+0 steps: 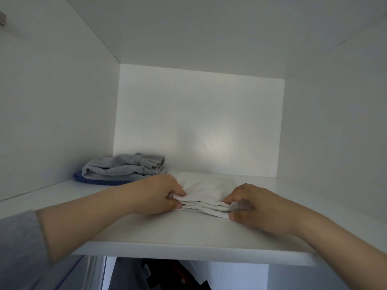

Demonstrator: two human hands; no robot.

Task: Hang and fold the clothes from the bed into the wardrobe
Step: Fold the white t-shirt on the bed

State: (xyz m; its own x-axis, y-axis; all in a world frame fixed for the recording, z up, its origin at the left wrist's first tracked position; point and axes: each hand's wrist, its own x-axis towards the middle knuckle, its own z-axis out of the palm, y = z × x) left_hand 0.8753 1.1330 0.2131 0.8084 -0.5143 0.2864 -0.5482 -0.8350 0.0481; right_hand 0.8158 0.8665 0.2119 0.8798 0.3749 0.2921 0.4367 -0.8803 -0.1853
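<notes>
Both hands pinch the near edge of a folded white garment [206, 191] on the upper shelf [167, 237] of a white wardrobe. The left hand [159, 195] grips the garment's left front corner, thumb beneath and fingers curled over the stacked layers. The right hand [257, 208] holds the right front corner in the same way, its fingers [232, 198] bent down onto the cloth and the thumb under the lowest fold. The garment lies flat on the shelf, roughly in the middle of the compartment, its layered edge facing the camera and its far edge short of the back panel [199, 122].

Just to the left of it, towards the rear left corner, sits a folded grey garment [123, 166] stacked on a blue item [90, 181], the pile close to the left hand's knuckles; whether they touch cannot be told. A grey sleeve [18, 248] covers the left upper arm, while both forearms are bare and reach in over the shelf's front edge. Below the shelf, dark clothes [167, 275] show in the lower compartment. A small metal fitting [2, 18] shows at the top left edge of the frame.
</notes>
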